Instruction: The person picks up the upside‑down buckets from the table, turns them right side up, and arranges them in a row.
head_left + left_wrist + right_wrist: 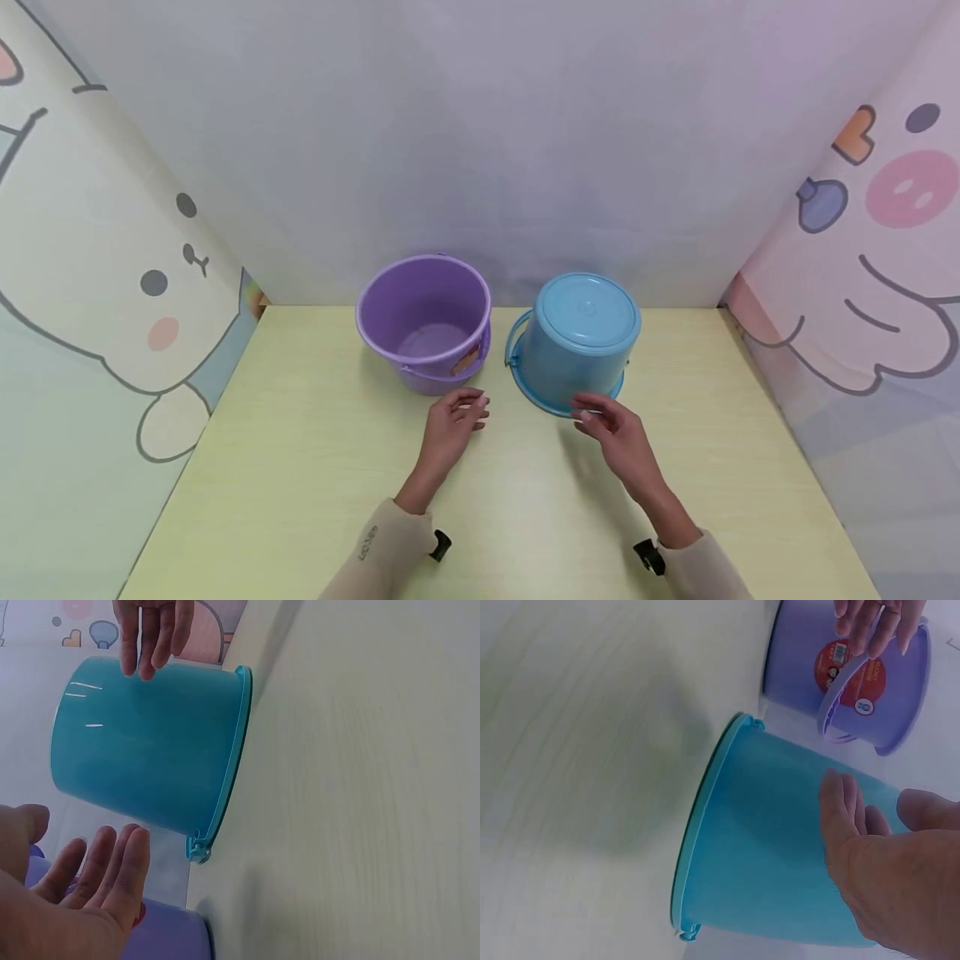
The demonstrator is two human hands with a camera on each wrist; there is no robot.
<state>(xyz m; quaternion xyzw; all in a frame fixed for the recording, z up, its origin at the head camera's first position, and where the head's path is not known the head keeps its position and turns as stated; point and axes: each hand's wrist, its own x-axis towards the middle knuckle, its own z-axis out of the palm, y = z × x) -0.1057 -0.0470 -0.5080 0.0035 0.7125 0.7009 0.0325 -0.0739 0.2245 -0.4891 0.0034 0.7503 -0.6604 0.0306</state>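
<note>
A purple bucket (422, 310) stands upright at the back of the table, its mouth up and its handle hanging down on the front right. To its right a blue bucket (587, 312) sits upside down, base up and rim on the table. The left hand (452, 429) hovers just in front of the purple bucket, fingers loosely bent and holding nothing. In front of the blue bucket is the right hand (618, 437), its fingers relaxed; whether they touch the wall I cannot tell. A red label (847, 675) shows on the purple bucket in the right wrist view.
The pale yellow table (300, 467) runs back to a plain light curtain (480, 150). Cartoon-printed cloths (97, 275) flank it on both sides. A small black clip (440, 546) sits by the left cuff and another black clip (649, 557) by the right.
</note>
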